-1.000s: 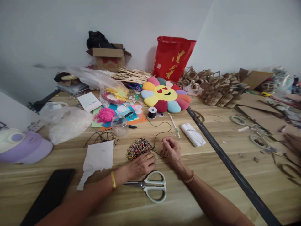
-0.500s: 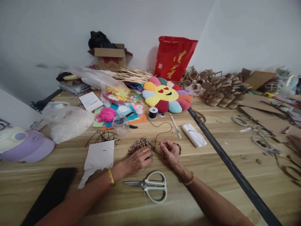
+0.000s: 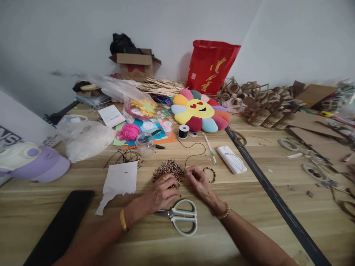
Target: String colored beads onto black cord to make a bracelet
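A heap of small multicoloured beads [image 3: 166, 169] lies on the table in front of me. My left hand [image 3: 163, 190] reaches over its near edge, fingers bent and somewhat apart; the fingertips touch the beads and the thumb is hidden. Just right of the heap, my right hand [image 3: 198, 181] pinches the black cord [image 3: 191, 158] between thumb and fingers. That cord runs back to a black-wound spool [image 3: 183, 131]. A beaded bracelet [image 3: 213, 175] lies beside my right hand. White-handled scissors [image 3: 184, 217] rest below the hands, their blades partly under my left hand.
A torn white paper [image 3: 120, 179], a black phone [image 3: 62, 225] and a purple cap [image 3: 41, 164] lie to the left. Behind stand a clear jar [image 3: 145, 145], pink yarn [image 3: 128, 131] and a flower cushion [image 3: 199, 111]. A white power bank [image 3: 231, 159] and black strip [image 3: 271, 188] are rightward.
My left hand has drawn slightly toward me and its fingers have spread. A loose bead now shows near its fingertips. The view has shifted a little left; my right hand keeps its pinch.
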Tool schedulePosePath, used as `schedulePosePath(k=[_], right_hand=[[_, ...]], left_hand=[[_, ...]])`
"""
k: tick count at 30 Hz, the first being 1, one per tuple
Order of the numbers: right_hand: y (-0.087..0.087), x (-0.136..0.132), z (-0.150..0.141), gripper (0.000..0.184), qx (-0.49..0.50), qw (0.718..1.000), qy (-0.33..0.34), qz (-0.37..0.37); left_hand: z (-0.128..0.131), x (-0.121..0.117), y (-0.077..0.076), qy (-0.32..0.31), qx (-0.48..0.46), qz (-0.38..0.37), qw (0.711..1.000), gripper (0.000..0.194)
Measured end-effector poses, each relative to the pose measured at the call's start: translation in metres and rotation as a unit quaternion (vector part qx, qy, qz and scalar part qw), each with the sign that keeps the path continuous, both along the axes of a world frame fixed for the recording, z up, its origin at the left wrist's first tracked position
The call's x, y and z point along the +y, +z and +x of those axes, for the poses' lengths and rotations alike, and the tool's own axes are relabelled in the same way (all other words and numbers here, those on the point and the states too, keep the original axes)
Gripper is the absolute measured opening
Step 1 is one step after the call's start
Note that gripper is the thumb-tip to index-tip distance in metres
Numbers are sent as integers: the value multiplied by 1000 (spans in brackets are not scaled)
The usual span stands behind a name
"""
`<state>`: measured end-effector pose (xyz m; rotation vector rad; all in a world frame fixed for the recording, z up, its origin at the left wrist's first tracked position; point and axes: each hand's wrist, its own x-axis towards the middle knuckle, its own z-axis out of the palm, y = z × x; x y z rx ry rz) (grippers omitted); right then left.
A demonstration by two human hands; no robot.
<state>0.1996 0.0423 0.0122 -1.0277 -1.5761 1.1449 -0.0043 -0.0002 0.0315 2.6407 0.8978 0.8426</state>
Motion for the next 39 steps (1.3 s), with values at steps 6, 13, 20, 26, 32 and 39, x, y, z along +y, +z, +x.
schedulePosePath(k=[6,13,20,26,32,39], right_hand=[[3,0,0,32,-8,1000,-4,15],[4,-1,-1,30,-10,1000,-8,18],[1,1,1,27,-22,999,-8,29],[-2,1,2,25,-33,998,-5,48],[5,-10,-3,17,-63,987,34,142],[6,-27,-14,14,-74,972,87,205]], left_hand=[[15,-1,0,-13,101,37,994,17],[21,1,0,-20,135,59,989,17],[24,2,-1,-39,161,49,985,18],[21,5,-2,-29,135,51,989,22],[0,10,1,59,-80,-23,995,16],[-8,-2,7,200,-252,-253,913,8]])
